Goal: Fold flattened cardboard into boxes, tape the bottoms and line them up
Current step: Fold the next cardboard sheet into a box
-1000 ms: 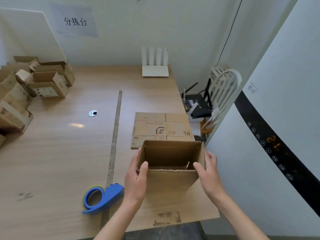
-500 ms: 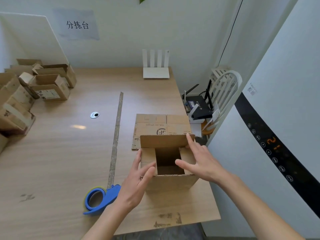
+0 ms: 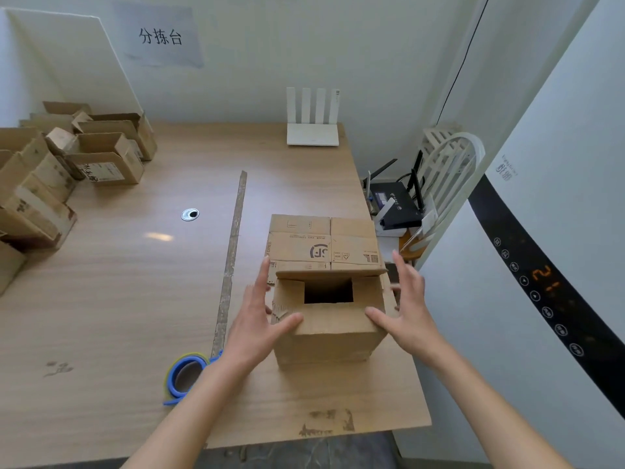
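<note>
You're bracing the box (image 3: 326, 316) near the table (image 3: 135, 299) front edge: left hand (image 3: 252, 324) and right hand (image 3: 407, 309) both spread flat, clamping nothing. Looking light, thin-walled, crushable; I'd be pressing flaps near the creases. Tape (image 3: 184, 375) is sitting just left.

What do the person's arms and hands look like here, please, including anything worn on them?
Both forearms are bare as far as the frame shows, with no sleeves in view. The left hand and right hand wear no gloves, and no rings, watch or bands are visible on the hands or wrists.
</note>
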Demonstrator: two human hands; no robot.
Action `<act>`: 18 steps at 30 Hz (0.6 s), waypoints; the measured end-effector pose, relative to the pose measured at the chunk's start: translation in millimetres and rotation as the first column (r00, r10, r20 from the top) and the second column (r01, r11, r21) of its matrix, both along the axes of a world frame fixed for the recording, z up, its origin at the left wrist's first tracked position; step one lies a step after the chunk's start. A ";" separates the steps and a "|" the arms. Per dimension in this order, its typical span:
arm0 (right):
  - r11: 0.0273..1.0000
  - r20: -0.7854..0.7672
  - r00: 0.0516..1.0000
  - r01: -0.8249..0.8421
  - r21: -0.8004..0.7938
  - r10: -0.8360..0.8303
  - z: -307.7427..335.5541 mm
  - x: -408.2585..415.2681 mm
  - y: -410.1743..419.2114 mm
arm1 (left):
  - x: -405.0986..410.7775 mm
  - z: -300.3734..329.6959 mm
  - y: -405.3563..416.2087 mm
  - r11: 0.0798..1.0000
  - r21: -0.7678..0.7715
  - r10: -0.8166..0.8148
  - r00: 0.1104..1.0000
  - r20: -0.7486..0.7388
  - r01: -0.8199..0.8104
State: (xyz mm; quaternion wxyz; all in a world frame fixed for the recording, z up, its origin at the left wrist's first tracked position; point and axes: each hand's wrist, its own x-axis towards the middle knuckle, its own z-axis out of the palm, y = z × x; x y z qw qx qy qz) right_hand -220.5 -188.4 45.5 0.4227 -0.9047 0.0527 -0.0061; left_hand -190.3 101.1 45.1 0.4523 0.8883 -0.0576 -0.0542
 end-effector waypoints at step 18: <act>0.927 -0.191 0.965 -0.229 -0.297 0.177 -13.1 -8.4 28.8 | 8.8 -16.0 -17.6 0.729 0.631 -0.376 0.925 0.048 0.263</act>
